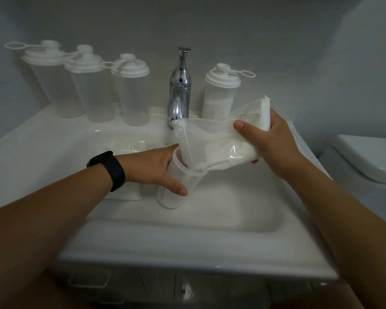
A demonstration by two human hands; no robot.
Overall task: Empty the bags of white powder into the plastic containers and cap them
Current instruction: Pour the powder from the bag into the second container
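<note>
Powder bag (218, 141) gripped by right hand (274, 143), pouring | open shaker cup (178, 186) clasped by left hand (156, 168) | filled, capped shaker (218, 97) at 1 o'clock | three empty shakers (91, 90) at 11 o'clock left.

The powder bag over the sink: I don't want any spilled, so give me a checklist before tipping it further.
1. Bag mouth inside the open container: ok.
2. Left hand grips the container near its rim: ok.
3. Right hand holds the bag's raised end: ok.
4. Container has room: ok, powder only near its bottom.
5. Container upright: not ok, tilted over the sink.
6. Lid for this container within reach: cannot tell.
</note>
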